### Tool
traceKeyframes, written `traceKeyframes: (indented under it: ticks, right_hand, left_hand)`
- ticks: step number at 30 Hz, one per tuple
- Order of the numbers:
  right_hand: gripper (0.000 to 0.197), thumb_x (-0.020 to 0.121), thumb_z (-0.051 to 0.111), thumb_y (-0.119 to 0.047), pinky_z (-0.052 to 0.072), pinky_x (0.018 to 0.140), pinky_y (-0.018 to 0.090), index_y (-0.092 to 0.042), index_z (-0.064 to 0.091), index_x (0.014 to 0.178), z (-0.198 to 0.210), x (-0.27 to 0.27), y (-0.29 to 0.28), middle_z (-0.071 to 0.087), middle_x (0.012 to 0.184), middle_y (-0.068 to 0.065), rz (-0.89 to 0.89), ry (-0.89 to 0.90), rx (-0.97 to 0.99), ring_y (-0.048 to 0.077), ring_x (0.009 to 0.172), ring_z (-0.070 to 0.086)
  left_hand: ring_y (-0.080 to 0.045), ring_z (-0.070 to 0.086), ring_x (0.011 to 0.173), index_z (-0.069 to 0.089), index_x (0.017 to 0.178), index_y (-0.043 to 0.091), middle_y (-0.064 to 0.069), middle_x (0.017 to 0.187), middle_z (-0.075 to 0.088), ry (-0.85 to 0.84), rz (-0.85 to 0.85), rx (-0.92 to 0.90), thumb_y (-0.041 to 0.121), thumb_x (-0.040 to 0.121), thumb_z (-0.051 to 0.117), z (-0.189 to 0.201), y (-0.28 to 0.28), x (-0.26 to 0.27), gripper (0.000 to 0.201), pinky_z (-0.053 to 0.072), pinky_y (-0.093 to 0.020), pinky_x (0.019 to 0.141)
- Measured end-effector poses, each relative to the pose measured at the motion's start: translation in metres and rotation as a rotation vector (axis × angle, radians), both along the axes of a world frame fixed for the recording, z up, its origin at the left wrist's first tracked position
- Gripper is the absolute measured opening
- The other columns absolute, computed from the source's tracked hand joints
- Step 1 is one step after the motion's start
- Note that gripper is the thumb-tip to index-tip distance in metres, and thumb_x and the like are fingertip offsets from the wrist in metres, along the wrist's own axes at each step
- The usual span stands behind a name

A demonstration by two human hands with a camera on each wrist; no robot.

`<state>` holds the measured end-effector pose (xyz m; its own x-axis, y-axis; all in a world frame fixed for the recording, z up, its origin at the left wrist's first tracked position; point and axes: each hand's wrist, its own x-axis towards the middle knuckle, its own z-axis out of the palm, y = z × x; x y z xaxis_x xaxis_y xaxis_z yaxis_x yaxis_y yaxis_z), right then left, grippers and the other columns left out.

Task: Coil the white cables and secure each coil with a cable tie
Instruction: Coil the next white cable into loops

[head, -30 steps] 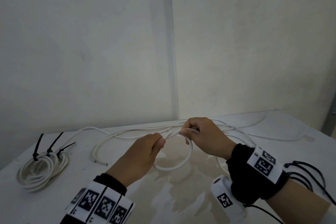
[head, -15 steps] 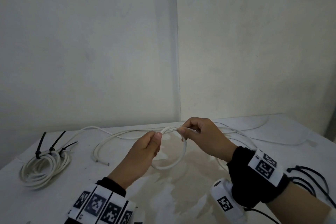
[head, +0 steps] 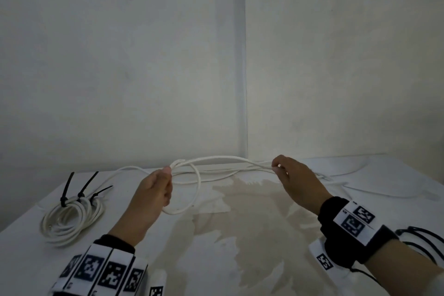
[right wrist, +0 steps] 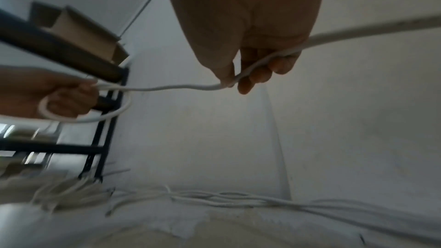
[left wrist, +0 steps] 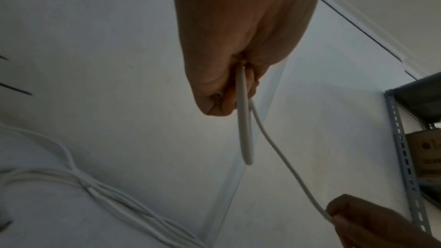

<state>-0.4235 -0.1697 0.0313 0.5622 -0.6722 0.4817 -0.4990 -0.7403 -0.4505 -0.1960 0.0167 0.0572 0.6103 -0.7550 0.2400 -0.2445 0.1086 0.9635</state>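
White cable (head: 223, 158) stretched between hands, left hand (head: 153, 190) pinching its loop, right hand (head: 298, 180) gripping the strand, tied coil (head: 69, 218) far left.

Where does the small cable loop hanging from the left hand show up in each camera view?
Head: the loop hangs centre-left, under the left hand.
Left wrist: the loop hangs at centre, edge-on.
Right wrist: the loop sits far left.
Shared landmark: the cable span running to the right hand.
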Motion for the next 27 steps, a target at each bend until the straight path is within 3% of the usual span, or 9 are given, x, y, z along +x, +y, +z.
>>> traceKeyframes:
  ticks: [1, 3, 5, 7, 10, 13, 18, 22, 27]
  right_hand:
    - [0.017, 0.095, 0.042, -0.016, 0.038, 0.064, 0.031, -0.008, 0.057, 0.093, 0.001, 0.004, 0.000, 0.054, 0.077, 0.005, -0.005, 0.053, -0.162, 0.028, 0.072, 0.054]
    - [0.009, 0.077, 0.064, -0.017, 0.040, 0.048, 0.025, -0.008, 0.063, 0.076, -0.001, 0.014, 0.004, 0.056, 0.064, 0.006, 0.007, 0.201, -0.435, 0.026, 0.055, 0.058]
    - [0.028, 0.047, 0.086, -0.014, 0.036, 0.040, 0.019, -0.014, 0.063, 0.062, -0.005, 0.025, 0.010, 0.055, 0.055, 0.001, 0.040, 0.362, -0.570, 0.020, 0.045, 0.054]
    - [0.034, 0.038, 0.089, -0.014, 0.037, 0.042, 0.018, -0.018, 0.063, 0.060, -0.007, 0.034, 0.019, 0.055, 0.055, -0.001, 0.122, 0.427, -0.597, 0.017, 0.046, 0.054]
    - [0.011, 0.059, 0.067, -0.012, 0.037, 0.046, 0.019, -0.021, 0.061, 0.060, -0.007, 0.042, 0.038, 0.056, 0.058, -0.004, 0.250, 0.461, -0.810, 0.013, 0.050, 0.053]
    - [0.025, 0.070, 0.040, -0.012, 0.037, 0.051, 0.022, -0.023, 0.061, 0.062, -0.011, 0.053, 0.052, 0.056, 0.061, -0.006, 0.355, 0.377, -0.892, 0.012, 0.054, 0.052]
    - [0.010, 0.077, 0.055, -0.013, 0.035, 0.057, 0.023, -0.018, 0.062, 0.074, -0.008, 0.066, 0.078, 0.055, 0.069, -0.004, 0.475, 0.251, -0.905, 0.014, 0.060, 0.050]
    - [0.023, 0.085, 0.040, -0.009, 0.030, 0.057, 0.024, -0.011, 0.062, 0.076, -0.003, 0.071, 0.098, 0.055, 0.069, 0.001, 0.556, 0.139, -0.851, 0.016, 0.058, 0.046]
    - [0.017, 0.083, 0.047, -0.006, 0.030, 0.061, 0.026, -0.003, 0.064, 0.079, 0.004, 0.073, 0.101, 0.059, 0.072, 0.011, 0.630, -0.010, -0.616, 0.022, 0.061, 0.048]
  left_hand:
    - [-0.004, 0.028, 0.041, 0.036, 0.063, 0.013, 0.011, 0.042, 0.032, 0.013, -0.003, 0.009, 0.021, 0.098, 0.036, -0.001, 0.000, 0.000, 0.036, 0.026, -0.016, 0.043]
    - [-0.004, 0.027, 0.039, 0.035, 0.063, 0.013, 0.011, 0.042, 0.032, 0.030, -0.004, 0.012, 0.021, 0.099, 0.035, -0.001, 0.000, -0.001, 0.037, 0.025, -0.016, 0.042]
    - [-0.005, 0.027, 0.040, 0.034, 0.062, 0.013, 0.011, 0.041, 0.032, 0.029, 0.001, 0.020, 0.021, 0.099, 0.035, -0.001, -0.002, -0.001, 0.037, 0.025, -0.017, 0.042]
    - [-0.007, 0.025, 0.042, 0.033, 0.061, 0.014, 0.011, 0.042, 0.031, 0.013, 0.010, 0.038, 0.020, 0.099, 0.035, -0.001, -0.004, 0.000, 0.039, 0.024, -0.022, 0.047]
    - [-0.007, 0.025, 0.044, 0.032, 0.060, 0.015, 0.011, 0.043, 0.030, -0.002, 0.012, 0.065, 0.019, 0.099, 0.035, 0.001, -0.008, -0.001, 0.039, 0.023, -0.023, 0.048]
    - [-0.006, 0.025, 0.042, 0.032, 0.061, 0.015, 0.012, 0.042, 0.031, -0.017, -0.006, 0.077, 0.020, 0.099, 0.035, 0.004, -0.011, -0.003, 0.038, 0.024, -0.020, 0.046]
    - [-0.007, 0.026, 0.042, 0.033, 0.060, 0.015, 0.010, 0.041, 0.031, -0.012, -0.027, 0.112, 0.021, 0.098, 0.036, 0.003, -0.019, -0.016, 0.039, 0.024, -0.024, 0.049]
    - [-0.006, 0.026, 0.040, 0.034, 0.059, 0.015, 0.010, 0.041, 0.032, 0.032, -0.073, 0.134, 0.019, 0.098, 0.036, 0.003, -0.024, -0.028, 0.039, 0.025, -0.022, 0.046]
    - [-0.006, 0.033, 0.043, 0.040, 0.063, 0.013, 0.007, 0.048, 0.036, 0.015, -0.169, 0.154, 0.025, 0.097, 0.037, 0.003, -0.019, -0.044, 0.036, 0.028, -0.019, 0.043]
